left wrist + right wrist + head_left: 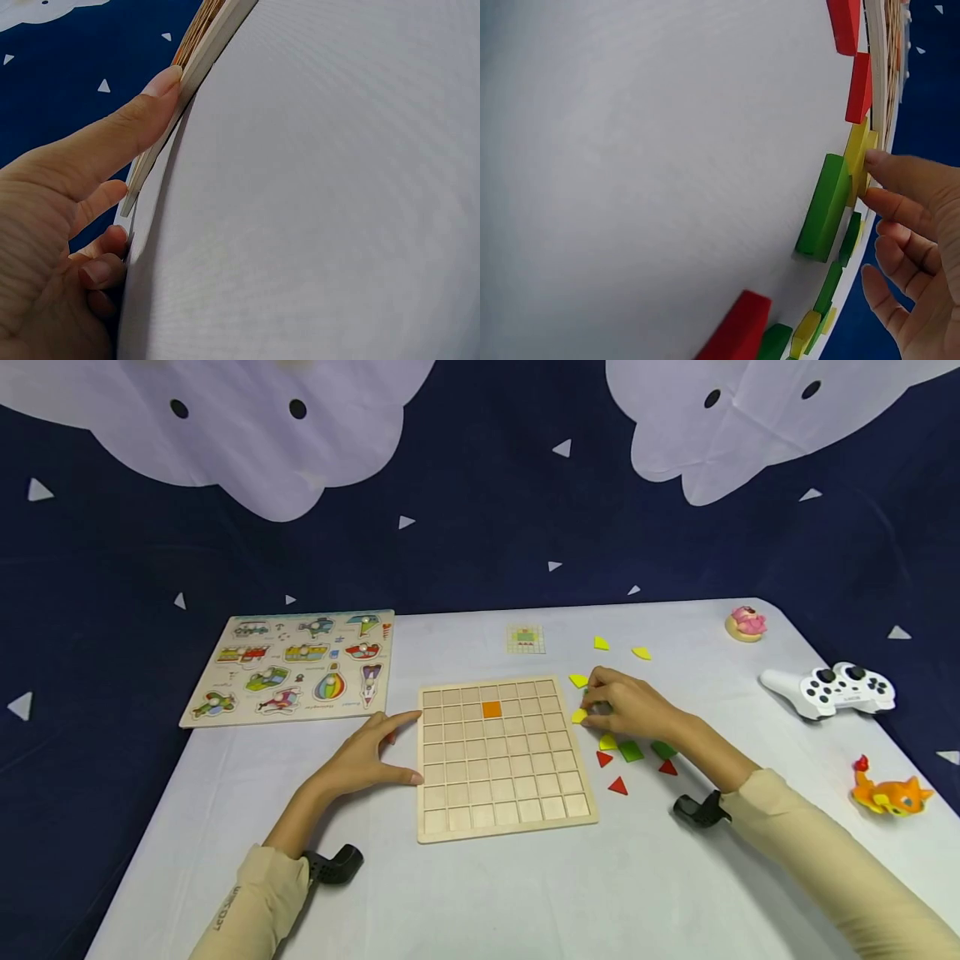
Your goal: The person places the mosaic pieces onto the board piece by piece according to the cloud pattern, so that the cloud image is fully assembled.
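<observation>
A wooden grid board (502, 760) lies mid-table with one orange square (491, 709) set in its second row. My left hand (371, 756) rests flat beside the board's left edge, thumb (142, 105) and forefinger pressed against the edge of the board (202, 52). My right hand (626, 706) is over loose pieces to the right of the board, its fingertips touching a yellow piece (579, 716). In the right wrist view the right hand (915, 217) has its fingers extended, with the forefinger on the yellow piece (857, 154). Green pieces (823, 206) and red triangles (617, 786) lie close by.
A vehicle peg puzzle (292, 667) lies at the back left. A small pattern card (525, 639) lies behind the board. More yellow pieces (641, 652) lie behind my right hand. A pink toy (746, 622), white game controller (832, 689) and orange toy (888, 793) line the table's right edge.
</observation>
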The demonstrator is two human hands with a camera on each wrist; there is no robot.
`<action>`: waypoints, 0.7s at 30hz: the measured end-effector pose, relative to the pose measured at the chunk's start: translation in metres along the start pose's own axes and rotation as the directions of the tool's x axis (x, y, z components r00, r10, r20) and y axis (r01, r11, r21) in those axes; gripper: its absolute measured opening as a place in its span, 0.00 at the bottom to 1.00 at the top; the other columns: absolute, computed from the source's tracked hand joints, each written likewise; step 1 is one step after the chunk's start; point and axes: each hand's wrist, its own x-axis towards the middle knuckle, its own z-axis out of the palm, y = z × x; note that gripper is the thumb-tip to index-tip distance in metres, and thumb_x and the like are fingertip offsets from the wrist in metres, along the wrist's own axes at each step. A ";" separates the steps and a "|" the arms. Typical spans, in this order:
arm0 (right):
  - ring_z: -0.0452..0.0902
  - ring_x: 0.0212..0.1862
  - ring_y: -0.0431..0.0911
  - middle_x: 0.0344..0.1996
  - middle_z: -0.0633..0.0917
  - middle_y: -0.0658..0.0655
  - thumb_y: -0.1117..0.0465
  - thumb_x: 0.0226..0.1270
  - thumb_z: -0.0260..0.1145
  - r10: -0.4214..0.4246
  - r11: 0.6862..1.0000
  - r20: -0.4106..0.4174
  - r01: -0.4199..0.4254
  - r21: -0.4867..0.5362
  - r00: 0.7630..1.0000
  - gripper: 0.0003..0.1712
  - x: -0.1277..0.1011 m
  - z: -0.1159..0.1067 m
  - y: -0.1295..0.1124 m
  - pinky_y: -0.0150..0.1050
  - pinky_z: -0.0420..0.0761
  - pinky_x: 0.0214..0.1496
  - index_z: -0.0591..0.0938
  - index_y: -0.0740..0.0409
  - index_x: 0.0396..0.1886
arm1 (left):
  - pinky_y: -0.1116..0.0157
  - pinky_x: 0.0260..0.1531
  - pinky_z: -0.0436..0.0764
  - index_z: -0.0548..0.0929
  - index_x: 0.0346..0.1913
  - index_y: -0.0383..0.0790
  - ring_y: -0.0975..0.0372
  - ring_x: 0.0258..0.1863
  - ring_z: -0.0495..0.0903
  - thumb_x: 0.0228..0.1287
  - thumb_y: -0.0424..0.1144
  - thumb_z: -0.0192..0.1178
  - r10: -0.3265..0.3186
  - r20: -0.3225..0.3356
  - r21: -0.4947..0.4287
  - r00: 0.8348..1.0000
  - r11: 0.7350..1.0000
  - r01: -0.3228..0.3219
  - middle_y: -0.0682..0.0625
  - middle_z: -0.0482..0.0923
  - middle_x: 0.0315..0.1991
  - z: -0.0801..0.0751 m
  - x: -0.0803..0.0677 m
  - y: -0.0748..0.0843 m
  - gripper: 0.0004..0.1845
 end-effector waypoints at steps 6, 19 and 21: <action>0.72 0.40 0.43 0.38 0.77 0.49 0.56 0.54 0.77 0.030 0.999 0.004 -0.030 0.015 1.000 0.11 -0.001 0.000 0.001 0.42 0.76 0.44 0.89 0.56 0.34 | 0.59 0.37 0.64 0.68 0.74 0.51 0.59 0.35 0.63 0.42 0.54 0.80 -0.001 0.004 -0.011 1.000 1.000 0.001 0.48 0.64 0.38 0.001 0.000 0.002 0.52; 0.72 0.37 0.45 0.37 0.76 0.50 0.58 0.52 0.77 -0.053 0.998 -0.068 0.054 0.014 0.996 0.11 0.019 -0.004 -0.011 0.40 0.74 0.39 0.89 0.57 0.34 | 0.60 0.35 0.63 0.68 0.74 0.51 0.59 0.33 0.62 0.41 0.54 0.81 -0.006 0.009 -0.017 1.000 1.000 0.006 0.48 0.63 0.37 0.000 0.000 0.001 0.53; 0.72 0.37 0.45 0.37 0.76 0.50 0.58 0.52 0.77 -0.081 0.997 -0.067 0.081 0.010 0.994 0.10 0.026 -0.002 -0.017 0.40 0.74 0.40 0.89 0.57 0.34 | 0.60 0.36 0.64 0.68 0.74 0.51 0.59 0.34 0.62 0.41 0.54 0.81 -0.006 0.009 -0.018 1.000 1.000 0.006 0.48 0.64 0.37 0.000 0.000 0.001 0.53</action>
